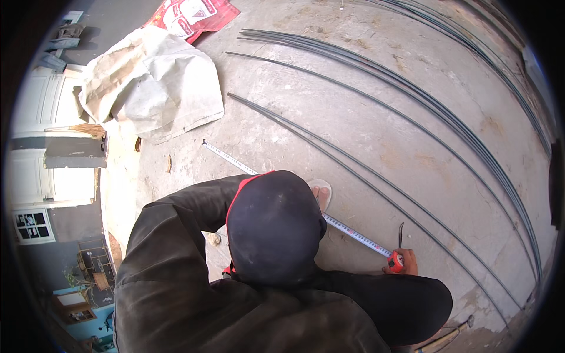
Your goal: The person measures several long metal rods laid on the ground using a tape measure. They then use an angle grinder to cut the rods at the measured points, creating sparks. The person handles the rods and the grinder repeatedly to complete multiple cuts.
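Fig.: right hand (406, 263), lower right of frame, closed on red tape-measure case (395, 262), pinning it to concrete floor (376, 135) so the tape blade (282, 189) lies flat toward upper left, parallel w/ steel rods (353, 159). Left hand hidden behind head, state can't be told; a sandalled foot (322, 193) perhaps steadies the blade.

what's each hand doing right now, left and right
left hand: not visible, hidden under the dark sleeve and cap.
right hand: closed on the red tape measure case, its tape stretched across the concrete floor.
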`<act>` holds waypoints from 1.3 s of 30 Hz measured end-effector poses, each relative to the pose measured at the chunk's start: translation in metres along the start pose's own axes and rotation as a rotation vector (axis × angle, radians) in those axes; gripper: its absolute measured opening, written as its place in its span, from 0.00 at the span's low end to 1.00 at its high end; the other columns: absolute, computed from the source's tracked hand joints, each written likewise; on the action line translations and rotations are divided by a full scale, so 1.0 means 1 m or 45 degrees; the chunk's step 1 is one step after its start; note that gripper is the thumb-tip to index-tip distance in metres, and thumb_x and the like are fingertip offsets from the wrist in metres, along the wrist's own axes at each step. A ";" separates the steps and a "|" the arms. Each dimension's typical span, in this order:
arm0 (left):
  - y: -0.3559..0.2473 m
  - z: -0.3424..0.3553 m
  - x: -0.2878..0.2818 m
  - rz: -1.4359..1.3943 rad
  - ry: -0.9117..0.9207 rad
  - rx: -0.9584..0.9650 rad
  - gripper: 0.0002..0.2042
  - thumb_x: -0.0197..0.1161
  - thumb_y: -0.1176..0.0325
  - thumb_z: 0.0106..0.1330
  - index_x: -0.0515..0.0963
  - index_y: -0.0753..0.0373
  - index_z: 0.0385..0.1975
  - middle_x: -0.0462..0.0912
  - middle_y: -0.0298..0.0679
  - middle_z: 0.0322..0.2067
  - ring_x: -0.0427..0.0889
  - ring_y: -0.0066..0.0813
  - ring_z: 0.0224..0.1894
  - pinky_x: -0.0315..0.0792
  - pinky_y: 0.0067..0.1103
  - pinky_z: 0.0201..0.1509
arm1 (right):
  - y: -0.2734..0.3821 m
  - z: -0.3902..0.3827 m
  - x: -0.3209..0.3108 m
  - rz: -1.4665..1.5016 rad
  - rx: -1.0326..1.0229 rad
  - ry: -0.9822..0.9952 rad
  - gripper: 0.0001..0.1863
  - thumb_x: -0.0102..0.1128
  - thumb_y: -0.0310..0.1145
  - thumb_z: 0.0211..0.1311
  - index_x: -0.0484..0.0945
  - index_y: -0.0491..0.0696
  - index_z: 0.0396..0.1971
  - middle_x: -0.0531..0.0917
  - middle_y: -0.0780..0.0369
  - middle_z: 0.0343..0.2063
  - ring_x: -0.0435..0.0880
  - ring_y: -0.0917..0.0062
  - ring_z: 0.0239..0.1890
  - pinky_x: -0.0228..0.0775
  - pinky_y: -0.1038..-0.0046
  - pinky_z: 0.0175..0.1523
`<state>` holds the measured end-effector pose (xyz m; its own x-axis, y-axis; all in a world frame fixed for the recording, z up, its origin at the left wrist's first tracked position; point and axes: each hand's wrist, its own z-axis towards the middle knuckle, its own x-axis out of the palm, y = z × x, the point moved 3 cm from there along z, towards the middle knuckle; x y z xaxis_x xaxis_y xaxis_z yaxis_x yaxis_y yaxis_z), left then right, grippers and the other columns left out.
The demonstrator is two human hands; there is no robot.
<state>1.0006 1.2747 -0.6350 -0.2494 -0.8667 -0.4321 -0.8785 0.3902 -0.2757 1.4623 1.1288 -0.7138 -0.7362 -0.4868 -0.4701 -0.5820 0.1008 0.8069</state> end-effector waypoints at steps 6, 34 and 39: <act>-0.082 0.105 0.025 -0.134 -0.139 0.575 0.12 0.64 0.59 0.66 0.84 0.51 0.47 0.86 0.41 0.38 0.84 0.44 0.45 0.78 0.35 0.49 | 0.015 -0.058 0.004 -0.039 0.545 -0.030 0.21 0.67 0.37 0.57 0.79 0.52 0.52 0.79 0.53 0.44 0.79 0.57 0.51 0.72 0.63 0.55; -0.095 0.164 -0.193 0.117 -0.734 0.504 0.18 0.63 0.60 0.71 0.79 0.61 0.57 0.87 0.45 0.38 0.87 0.32 0.38 0.79 0.26 0.38 | -0.048 -0.412 0.158 -0.030 1.509 -0.850 0.36 0.74 0.57 0.51 0.74 0.49 0.53 0.80 0.55 0.48 0.79 0.58 0.54 0.73 0.59 0.55; -0.060 0.147 -0.283 0.416 -0.840 0.327 0.19 0.62 0.60 0.70 0.78 0.60 0.58 0.86 0.47 0.35 0.87 0.36 0.36 0.80 0.30 0.41 | -0.245 -0.572 0.070 -0.428 2.283 -1.834 0.45 0.70 0.63 0.52 0.73 0.39 0.56 0.78 0.44 0.51 0.78 0.50 0.54 0.70 0.57 0.58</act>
<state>1.1835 1.5420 -0.6226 -0.1146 -0.3629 -0.9248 -0.6600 0.7236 -0.2021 1.7507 0.5739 -0.7405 0.2051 -0.0177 -0.9786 0.2907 0.9558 0.0436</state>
